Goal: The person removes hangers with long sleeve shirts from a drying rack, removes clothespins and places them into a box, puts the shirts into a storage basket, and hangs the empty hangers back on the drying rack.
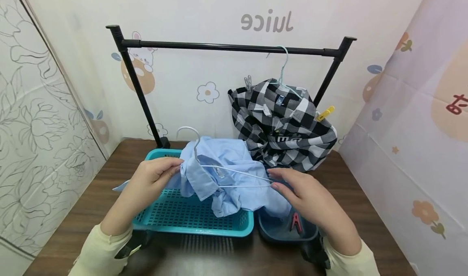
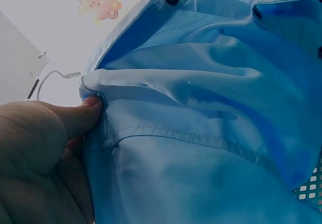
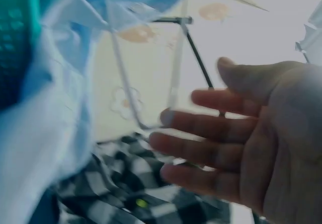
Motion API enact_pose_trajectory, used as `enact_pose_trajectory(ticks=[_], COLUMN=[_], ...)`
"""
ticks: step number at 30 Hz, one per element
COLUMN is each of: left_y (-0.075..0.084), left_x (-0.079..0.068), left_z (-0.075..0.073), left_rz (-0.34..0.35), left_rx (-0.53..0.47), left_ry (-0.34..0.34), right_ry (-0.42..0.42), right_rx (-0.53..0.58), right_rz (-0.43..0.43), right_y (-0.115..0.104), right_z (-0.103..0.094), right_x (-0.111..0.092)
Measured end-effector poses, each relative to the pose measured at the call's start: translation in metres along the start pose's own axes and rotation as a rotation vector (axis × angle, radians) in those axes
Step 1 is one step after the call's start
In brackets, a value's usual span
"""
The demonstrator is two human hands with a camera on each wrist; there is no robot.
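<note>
My left hand (image 1: 157,174) pinches the shoulder of a light blue shirt (image 1: 234,154) between thumb and fingers. In the left wrist view, the thumb (image 2: 88,114) presses the shirt's fabric near a seam. A white hanger (image 1: 237,171) has one side inside the shirt near the collar, its hook standing up and its other end sticking out to the right. Around that free end my right hand (image 1: 303,190) hovers with fingers extended. The right wrist view shows the right hand (image 3: 236,128) with spread fingers, the tips right by the hanger's corner (image 3: 146,127).
A turquoise basket (image 1: 190,229) lies under the shirt. Beside it a dark blue bin (image 1: 270,235) holds a red clothespin (image 1: 296,222). Behind, a black rack (image 1: 219,46) carries a black-and-white checked shirt (image 1: 281,125) on a pale hanger, with a yellow clothespin (image 1: 325,113) and a grey clothespin (image 1: 248,83).
</note>
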State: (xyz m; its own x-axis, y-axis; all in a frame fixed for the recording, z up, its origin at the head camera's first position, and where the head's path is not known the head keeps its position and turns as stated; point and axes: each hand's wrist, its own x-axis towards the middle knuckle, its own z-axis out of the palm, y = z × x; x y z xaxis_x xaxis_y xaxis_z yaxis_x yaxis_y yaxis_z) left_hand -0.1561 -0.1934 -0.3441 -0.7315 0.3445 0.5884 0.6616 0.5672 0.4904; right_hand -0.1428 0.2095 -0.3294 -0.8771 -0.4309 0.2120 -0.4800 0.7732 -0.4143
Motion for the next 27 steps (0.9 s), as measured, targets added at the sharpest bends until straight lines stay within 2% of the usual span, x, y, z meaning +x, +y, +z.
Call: enact_pose_trajectory(ticks=[3,7,10,16,20,27], left_y=[0.001,0.003,0.004,0.007,0.007,0.005], left_x=[0.000,-0.001,-0.001,-0.002,-0.001,0.002], left_z=[0.001,0.003,0.005,0.006,0.006,0.005], left_rz=[0.020,0.047,0.057,0.053,0.068,0.093], left_rx=[0.016,0.023,0.016,0.010,0.020,0.023], left_ry=[0.002,-0.006,-0.017,-0.045,-0.033,0.007], right_ry=[0.021,0.011,-0.002,0.030,0.097,0.309], right_rx=[0.038,0.104,0.123,0.076,0.075,0.112], right_rz=[-0.104,-0.185,-0.212,-0.244,-0.260,-0.334], right_y=[-0.002,-0.004,-0.007,-0.013,-0.016,-0.014], right_z=[0.011,0.025,0.034,0.048,0.053,0.051], right_x=[0.007,0.013,0.015,0.018,0.018,0.017])
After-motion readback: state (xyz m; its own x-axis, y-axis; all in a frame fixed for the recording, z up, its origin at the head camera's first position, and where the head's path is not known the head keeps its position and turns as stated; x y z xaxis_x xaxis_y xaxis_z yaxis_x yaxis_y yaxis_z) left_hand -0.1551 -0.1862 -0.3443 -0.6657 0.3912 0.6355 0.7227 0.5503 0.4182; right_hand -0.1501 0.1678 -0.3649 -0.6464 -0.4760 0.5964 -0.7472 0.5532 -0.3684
